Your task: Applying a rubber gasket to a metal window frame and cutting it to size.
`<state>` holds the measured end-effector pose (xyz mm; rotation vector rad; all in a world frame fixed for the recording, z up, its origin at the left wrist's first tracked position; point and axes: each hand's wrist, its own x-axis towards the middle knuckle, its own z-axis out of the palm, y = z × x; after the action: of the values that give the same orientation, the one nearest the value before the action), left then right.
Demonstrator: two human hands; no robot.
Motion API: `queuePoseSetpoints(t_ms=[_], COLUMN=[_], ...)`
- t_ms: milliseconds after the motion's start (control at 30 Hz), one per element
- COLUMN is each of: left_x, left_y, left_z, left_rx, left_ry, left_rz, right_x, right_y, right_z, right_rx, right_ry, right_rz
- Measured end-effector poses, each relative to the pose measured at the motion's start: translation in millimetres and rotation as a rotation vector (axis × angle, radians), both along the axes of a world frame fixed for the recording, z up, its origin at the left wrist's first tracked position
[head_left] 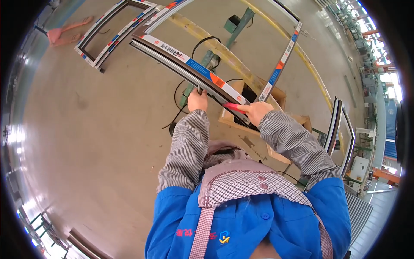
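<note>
A large window frame (189, 63), dark with white, blue and orange film on its faces, lies across the stand in front of me. My left hand (197, 101) is closed at the near edge of its long rail; what the fingers pinch there is too small to make out. To the right, my right hand (258, 112) is wrapped round a flat red-handled tool (235, 107). The tool points left and lies against the same rail near the frame's corner; its tip is hidden. A thin dark strip (217, 99) runs along the rail between both hands.
Yellow beams (202, 34) and a green metal stand (210, 58) support the frame. A wooden box (278, 97) stands below the corner. Black cable (176, 93) hangs by the stand. Another frame (92, 58) rests at far left, another (334, 125) at right. A pink chair (56, 36) stands beyond.
</note>
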<state>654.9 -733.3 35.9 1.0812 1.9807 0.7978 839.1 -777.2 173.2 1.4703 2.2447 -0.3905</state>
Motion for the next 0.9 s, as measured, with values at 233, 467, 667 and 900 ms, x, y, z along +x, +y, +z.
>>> queuePoseSetpoints(t_ms=[233, 467, 667, 900], left_x=[-2.7, -65.3, -115.3, -109.3], left_y=[6.1, -21.6, -47.7, -32.4], left_z=[-19.3, -63.4, -38.2, 10.6], left_rx=[0.040, 0.031, -0.023, -0.015], left_ry=[-0.136, -0.685, -0.836, -1.027], left_rz=[0.079, 0.359, 0.558, 0.459], right_x=[-18.0, -13.7, -19.6, -109.9], right_y=[12.5, 5.6, 11.4, 71.5], right_z=[1.8, 1.2, 16.0, -20.7], right_rx=[0.051, 0.013, -0.086, 0.147], right_ry=[0.052, 0.010, -0.064, 0.168], right_rz=[0.014, 0.010, -0.013, -0.133])
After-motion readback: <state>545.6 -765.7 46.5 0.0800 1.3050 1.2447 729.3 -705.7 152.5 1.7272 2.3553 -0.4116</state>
